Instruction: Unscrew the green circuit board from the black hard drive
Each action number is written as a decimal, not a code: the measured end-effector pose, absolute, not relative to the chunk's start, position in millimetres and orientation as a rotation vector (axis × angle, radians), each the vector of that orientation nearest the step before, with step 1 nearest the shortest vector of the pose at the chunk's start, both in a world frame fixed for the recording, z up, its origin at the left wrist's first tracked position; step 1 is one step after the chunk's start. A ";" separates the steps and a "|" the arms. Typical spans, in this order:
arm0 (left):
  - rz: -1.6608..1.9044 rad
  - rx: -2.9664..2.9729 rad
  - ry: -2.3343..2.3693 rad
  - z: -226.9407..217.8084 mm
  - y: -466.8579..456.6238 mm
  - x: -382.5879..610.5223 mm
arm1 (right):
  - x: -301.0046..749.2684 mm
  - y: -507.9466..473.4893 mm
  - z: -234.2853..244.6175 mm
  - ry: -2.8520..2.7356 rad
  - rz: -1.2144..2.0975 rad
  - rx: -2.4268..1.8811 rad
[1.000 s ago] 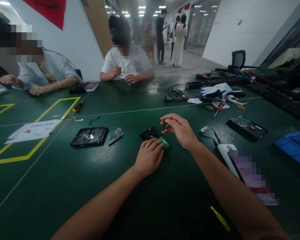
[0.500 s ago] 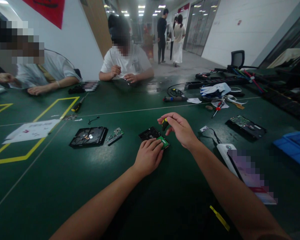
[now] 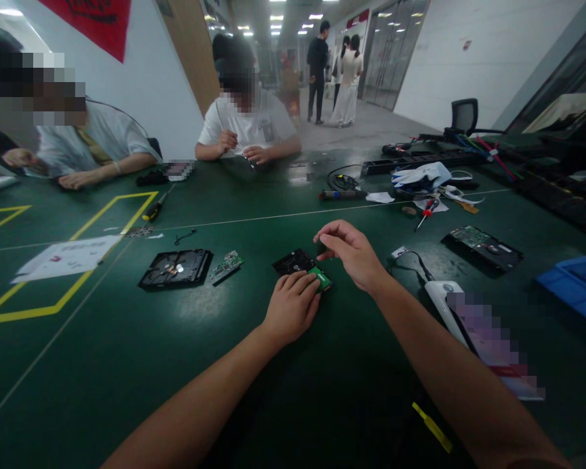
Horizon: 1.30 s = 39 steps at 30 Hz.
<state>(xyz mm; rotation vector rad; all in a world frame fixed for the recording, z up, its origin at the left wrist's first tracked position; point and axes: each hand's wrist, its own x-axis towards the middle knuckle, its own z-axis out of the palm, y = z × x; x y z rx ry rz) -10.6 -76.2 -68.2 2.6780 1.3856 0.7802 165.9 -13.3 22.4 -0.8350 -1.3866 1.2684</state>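
Note:
My left hand (image 3: 293,305) lies over the near side of a small hard drive (image 3: 293,262), fingers bent onto it and holding it against the table. Part of the drive is black, and a green circuit board (image 3: 323,279) shows at its right end. Just above that end, my right hand (image 3: 346,251) is curled with thumb and fingers close together around a small screwdriver (image 3: 321,249). Only a dark bit of its handle shows; the tip cannot be made out. To the left lie a larger black hard drive (image 3: 176,268) and a loose circuit board (image 3: 227,267).
Another hard drive (image 3: 483,247) lies right, near a blue tray (image 3: 576,283) and a white device (image 3: 446,306) with a cable. A red screwdriver (image 3: 427,212) and gloves (image 3: 422,176) are farther back. Two people sit across the table. A yellow-handled screwdriver (image 3: 153,208) lies left.
My right hand has turned slightly, and the yellow of the screwdriver handle no longer shows. My left hand stays on the hard drive. The view has shifted a little.

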 end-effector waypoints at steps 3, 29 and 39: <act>0.786 2.678 1.379 -68.4 -76.0 -11.0 | 166.7 -15.0 25.4 -1.394 1.283 -0.860; 0.783 2.679 1.372 -68.6 -76.0 -11.0 | 167.6 -12.3 24.3 -1.412 1.293 -0.828; 0.791 2.680 1.377 -68.1 -75.3 -10.0 | 168.4 -13.6 24.7 -1.470 1.282 -0.888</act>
